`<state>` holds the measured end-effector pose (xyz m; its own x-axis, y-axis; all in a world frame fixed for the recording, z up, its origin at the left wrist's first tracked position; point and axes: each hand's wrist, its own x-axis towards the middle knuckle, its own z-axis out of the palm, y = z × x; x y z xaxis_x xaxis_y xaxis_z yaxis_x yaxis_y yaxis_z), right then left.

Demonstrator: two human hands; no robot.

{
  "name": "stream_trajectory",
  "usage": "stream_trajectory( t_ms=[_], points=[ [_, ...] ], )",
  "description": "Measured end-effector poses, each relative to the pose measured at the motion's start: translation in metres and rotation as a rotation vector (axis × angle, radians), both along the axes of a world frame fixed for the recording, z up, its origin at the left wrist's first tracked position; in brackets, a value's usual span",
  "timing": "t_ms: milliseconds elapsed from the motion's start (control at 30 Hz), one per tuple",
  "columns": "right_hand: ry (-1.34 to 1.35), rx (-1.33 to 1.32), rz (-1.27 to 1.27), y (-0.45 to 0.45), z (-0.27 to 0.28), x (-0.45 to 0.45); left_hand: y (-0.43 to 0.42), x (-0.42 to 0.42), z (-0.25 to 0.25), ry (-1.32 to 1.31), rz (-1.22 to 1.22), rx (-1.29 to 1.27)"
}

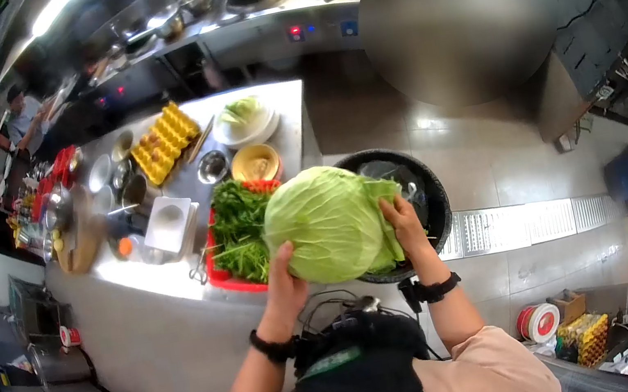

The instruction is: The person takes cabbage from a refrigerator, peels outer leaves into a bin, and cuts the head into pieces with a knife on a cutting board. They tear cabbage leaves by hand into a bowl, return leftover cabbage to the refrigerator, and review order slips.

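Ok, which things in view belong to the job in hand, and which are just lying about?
Likely in the job:
- cabbage, held between the left grip and right grip
- black tub, partly hidden by the cabbage

Apparently just lying about:
- red basket of greens
- yellow egg tray
- white container

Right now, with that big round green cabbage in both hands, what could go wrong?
The right hand grips near ruffled pale-green outer leaves; if they tear, the big round green cabbage could roll off the left hand. If dropped, it might fall into the round black tub or crush the dark-green leafy greens in the rectangular red basket.
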<state>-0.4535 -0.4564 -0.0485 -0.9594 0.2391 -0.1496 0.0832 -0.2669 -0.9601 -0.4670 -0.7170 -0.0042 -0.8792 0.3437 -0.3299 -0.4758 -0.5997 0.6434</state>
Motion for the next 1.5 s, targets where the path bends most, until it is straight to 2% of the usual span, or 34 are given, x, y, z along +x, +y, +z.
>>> stream_trajectory(
  t_ms=[100, 167, 233, 300, 367, 400, 433, 467, 500, 567, 633, 767, 867, 967, 1133, 1233, 1300, 1367, 1433, 1500],
  points=[
    [-0.108, 0.154, -0.031, 0.025, -0.044, -0.006, -0.001, 0.001, 0.012, -0.015, -0.05, 0.076],
    [-0.034, -0.307, -0.064, 0.011, -0.01, 0.004, -0.005, 0.004, 0.015, 0.008, -0.107, 0.138],
    [0.056, -0.56, 0.009, 0.003, 0.0, 0.013, -0.005, 0.003, 0.002, 0.077, -0.135, 0.164],
    [0.01, -0.759, 0.125, 0.026, -0.028, 0.02, -0.006, 0.004, 0.003, 0.094, -0.088, 0.177],
    [0.128, -0.896, 0.253, 0.036, -0.048, 0.025, -0.011, 0.004, 0.006, 0.042, -0.195, 0.306],
    [0.179, -0.848, 0.309, 0.045, -0.056, 0.028, -0.01, 0.003, -0.001, 0.041, -0.151, 0.302],
    [0.231, -0.803, 0.36, 0.037, -0.041, 0.03, -0.01, 0.004, -0.01, 0.011, -0.219, 0.335],
    [0.133, -0.822, 0.252, 0.026, -0.026, 0.037, -0.012, 0.005, -0.018, -0.016, -0.292, 0.367],
    [0.082, -0.794, 0.219, 0.017, -0.019, 0.043, -0.011, 0.008, -0.014, -0.014, -0.265, 0.363],
    [0.021, -0.717, 0.18, 0.012, -0.029, 0.056, -0.001, 0.017, -0.006, -0.037, -0.365, 0.549],
    [-0.022, -0.658, 0.135, 0.011, -0.041, 0.07, 0.007, 0.02, -0.011, -0.061, -0.365, 0.526],
    [-0.087, -0.563, 0.046, 0.013, -0.059, 0.09, 0.036, 0.026, 0.0, -0.031, -0.398, 0.636],
    [-0.114, -0.497, -0.015, 0.02, -0.066, 0.107, 0.049, 0.034, 0.008, -0.066, -0.437, 0.851],
    [-0.137, -0.431, -0.056, 0.025, -0.067, 0.115, 0.057, 0.037, -0.003, -0.064, -0.392, 0.953],
    [-0.157, -0.377, -0.102, 0.028, -0.074, 0.122, 0.05, 0.025, -0.034, 0.019, -0.493, 0.844],
    [-0.186, -0.371, -0.098, 0.017, -0.087, 0.119, 0.051, 0.025, -0.016, 0.037, -0.554, 0.826],
    [-0.22, -0.365, -0.095, 0.001, -0.098, 0.111, 0.056, 0.029, 0.004, 0.06, -0.562, 0.685],
    [-0.237, -0.331, -0.092, -0.003, -0.108, 0.101, 0.066, 0.031, 0.017, 0.135, -0.55, 0.793],
    [-0.268, -0.215, -0.105, 0.011, -0.116, 0.09, 0.056, 0.029, 0.028, 0.075, -0.613, 0.738],
    [-0.317, -0.006, -0.132, 0.036, -0.128, 0.082, 0.042, 0.028, 0.018, 0.136, -0.528, 0.726]
  ],
)
